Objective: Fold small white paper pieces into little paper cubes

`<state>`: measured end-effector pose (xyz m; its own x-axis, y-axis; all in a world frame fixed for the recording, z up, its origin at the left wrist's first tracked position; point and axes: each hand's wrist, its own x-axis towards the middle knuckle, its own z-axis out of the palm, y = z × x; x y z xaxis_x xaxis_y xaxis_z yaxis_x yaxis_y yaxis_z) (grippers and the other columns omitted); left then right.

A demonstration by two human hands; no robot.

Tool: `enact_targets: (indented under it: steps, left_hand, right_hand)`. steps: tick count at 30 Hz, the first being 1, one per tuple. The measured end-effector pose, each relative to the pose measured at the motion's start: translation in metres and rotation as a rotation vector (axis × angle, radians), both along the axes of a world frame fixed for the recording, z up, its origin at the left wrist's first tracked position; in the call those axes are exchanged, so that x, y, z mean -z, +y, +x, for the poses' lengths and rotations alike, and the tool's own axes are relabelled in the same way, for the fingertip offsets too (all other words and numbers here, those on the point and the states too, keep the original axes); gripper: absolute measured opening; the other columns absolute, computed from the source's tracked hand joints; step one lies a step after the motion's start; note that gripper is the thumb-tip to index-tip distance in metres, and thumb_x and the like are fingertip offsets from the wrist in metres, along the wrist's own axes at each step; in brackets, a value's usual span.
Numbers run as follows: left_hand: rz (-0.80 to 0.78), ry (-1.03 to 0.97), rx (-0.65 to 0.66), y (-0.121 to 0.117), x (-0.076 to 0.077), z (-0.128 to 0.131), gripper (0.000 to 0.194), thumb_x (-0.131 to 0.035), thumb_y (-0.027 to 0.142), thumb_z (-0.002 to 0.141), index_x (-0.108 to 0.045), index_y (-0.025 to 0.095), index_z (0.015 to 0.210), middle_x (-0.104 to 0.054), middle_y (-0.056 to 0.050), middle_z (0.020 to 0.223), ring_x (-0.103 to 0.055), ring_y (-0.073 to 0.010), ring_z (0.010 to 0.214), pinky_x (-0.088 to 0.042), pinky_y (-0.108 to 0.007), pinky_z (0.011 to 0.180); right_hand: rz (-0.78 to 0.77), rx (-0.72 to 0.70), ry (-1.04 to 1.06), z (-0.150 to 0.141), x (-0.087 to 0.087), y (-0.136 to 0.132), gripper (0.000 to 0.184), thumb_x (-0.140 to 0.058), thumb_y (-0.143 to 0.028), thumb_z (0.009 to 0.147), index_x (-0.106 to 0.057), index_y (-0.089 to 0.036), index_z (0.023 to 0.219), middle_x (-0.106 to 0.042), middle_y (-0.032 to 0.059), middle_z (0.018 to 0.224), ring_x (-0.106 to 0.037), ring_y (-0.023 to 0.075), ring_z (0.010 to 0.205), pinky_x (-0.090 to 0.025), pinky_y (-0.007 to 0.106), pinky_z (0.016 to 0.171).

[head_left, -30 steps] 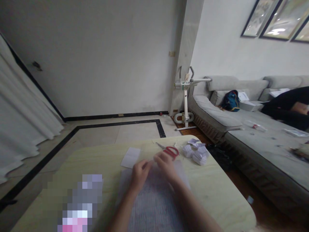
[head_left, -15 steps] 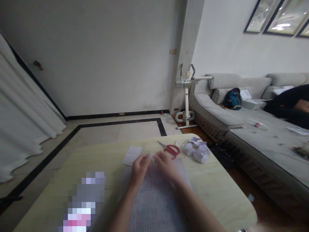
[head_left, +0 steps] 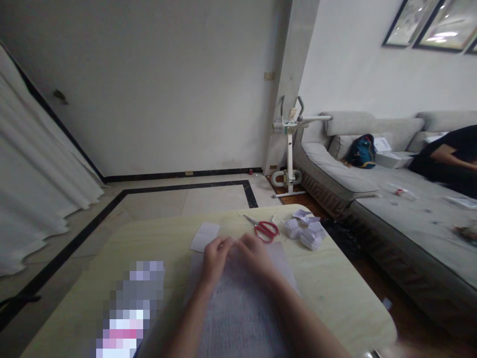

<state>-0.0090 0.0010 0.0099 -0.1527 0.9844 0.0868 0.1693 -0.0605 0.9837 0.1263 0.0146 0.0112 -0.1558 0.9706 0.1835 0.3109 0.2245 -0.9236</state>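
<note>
My left hand (head_left: 216, 257) and my right hand (head_left: 256, 254) meet at the fingertips above the far end of a large printed or written sheet (head_left: 242, 311). Both are closed in a pinch around a small white piece of paper, which the fingers now mostly hide. Just beyond my left hand lies a blank white slip of paper (head_left: 205, 235). A pair of scissors (head_left: 266, 231) with red handles rests open beyond my right hand, blades pointing away to the left. To their right sits a cluster of folded white paper pieces (head_left: 304, 231).
The pale wooden table (head_left: 335, 293) has rounded corners. A pixelated patch (head_left: 130, 308) covers something at its left. Beyond stand an exercise machine (head_left: 288, 149) and a grey sofa (head_left: 402, 214), with a backpack (head_left: 361, 150) and a seated person (head_left: 452, 154) on it.
The fingers have shifted slightly and closed over the small white piece, which showed more plainly before. The view has tilted a little. The scissors and papers stay put on the table.
</note>
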Motion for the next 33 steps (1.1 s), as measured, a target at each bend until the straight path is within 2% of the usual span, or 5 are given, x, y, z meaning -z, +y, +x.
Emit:
enact_targets:
  steps: [10, 15, 22, 28, 33]
  left_hand:
    - [-0.02, -0.068, -0.011, 0.002, 0.002, -0.002, 0.034, -0.061, 0.045, 0.073, -0.064, 0.012, 0.078, -0.065, -0.003, 0.068, -0.057, -0.013, 0.053, -0.044, -0.021, 0.049]
    - [0.011, -0.003, -0.013, 0.0, 0.001, -0.001, 0.033, -0.059, 0.045, 0.075, -0.064, 0.012, 0.075, -0.065, -0.003, 0.065, -0.055, -0.0129, 0.05, -0.044, -0.022, 0.046]
    - [0.337, 0.316, 0.022, 0.002, 0.011, -0.001, 0.033, -0.053, 0.03, 0.083, -0.06, 0.019, 0.113, -0.064, -0.01, 0.109, -0.062, -0.0187, 0.091, -0.05, -0.03, 0.08]
    - [0.28, 0.463, 0.05, 0.003, 0.014, -0.004, 0.038, -0.052, 0.033, 0.084, -0.057, 0.021, 0.12, -0.068, -0.009, 0.102, -0.064, -0.0188, 0.08, -0.051, -0.031, 0.076]
    - [0.309, 0.469, 0.041, 0.002, 0.015, -0.004, 0.038, -0.053, 0.033, 0.083, -0.059, 0.021, 0.118, -0.069, -0.009, 0.098, -0.063, -0.0176, 0.073, -0.051, -0.028, 0.07]
  right_hand:
    - [-0.032, -0.02, 0.063, 0.001, 0.004, 0.004, 0.024, -0.055, -0.037, 0.081, -0.057, -0.016, 0.068, -0.056, 0.0005, 0.063, -0.05, 0.0134, 0.06, -0.037, 0.023, 0.053]
    - [-0.032, -0.013, 0.058, 0.001, 0.006, 0.004, 0.026, -0.055, -0.039, 0.081, -0.058, -0.017, 0.068, -0.055, -0.0002, 0.062, -0.049, 0.0131, 0.059, -0.036, 0.023, 0.052]
    - [0.015, 0.051, -0.007, 0.005, 0.01, 0.009, 0.03, -0.056, -0.037, 0.081, -0.055, -0.016, 0.06, -0.054, 0.0002, 0.057, -0.047, 0.0123, 0.054, -0.032, 0.023, 0.049]
    - [0.038, 0.048, -0.036, 0.007, 0.006, 0.009, 0.03, -0.054, -0.033, 0.083, -0.061, -0.015, 0.06, -0.06, 0.0025, 0.058, -0.051, 0.0131, 0.054, -0.034, 0.024, 0.051]
    - [0.095, 0.025, -0.052, 0.006, 0.004, 0.006, 0.029, -0.051, -0.03, 0.085, -0.062, -0.015, 0.062, -0.06, 0.0022, 0.058, -0.051, 0.0128, 0.054, -0.032, 0.023, 0.051]
